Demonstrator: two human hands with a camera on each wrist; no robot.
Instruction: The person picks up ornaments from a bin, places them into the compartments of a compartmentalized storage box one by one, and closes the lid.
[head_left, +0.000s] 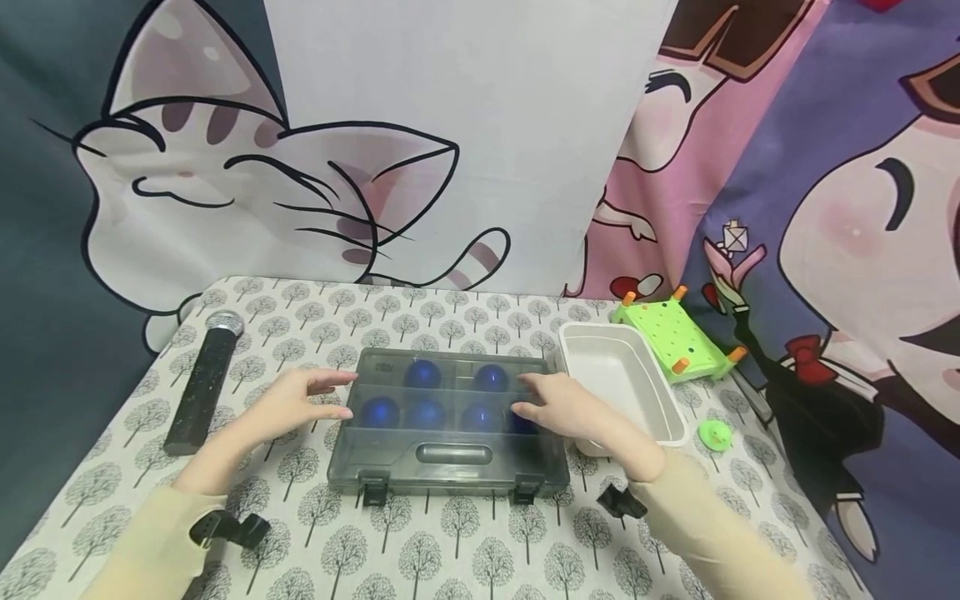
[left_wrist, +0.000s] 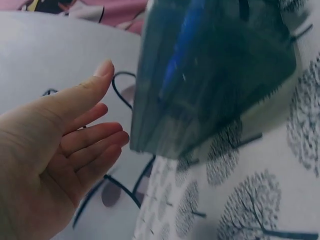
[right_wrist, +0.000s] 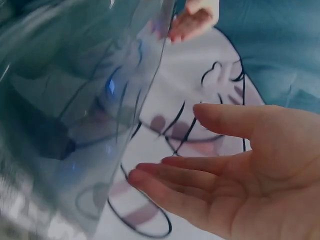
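Note:
A clear grey plastic case (head_left: 453, 475) with a handle slot and two front latches lies flat on the table, its lid down. Several blue balls (head_left: 423, 375) show through the lid in separate compartments. My left hand (head_left: 288, 406) is beside the case's left edge, fingers extended toward it; whether the tips touch is unclear. My right hand (head_left: 570, 406) hovers over the right end, covering part of a ball there. In the right wrist view, a gap separates the right hand's fingers (right_wrist: 175, 185) from the case (right_wrist: 65, 125). Neither hand holds anything.
A black microphone (head_left: 204, 387) with a silver head lies on the left. Right of the case stands a white plastic basin (head_left: 663, 400), close to my right forearm. Beyond it are an upturned green toy table (head_left: 667, 333) with orange legs and a small green duck (head_left: 715, 435).

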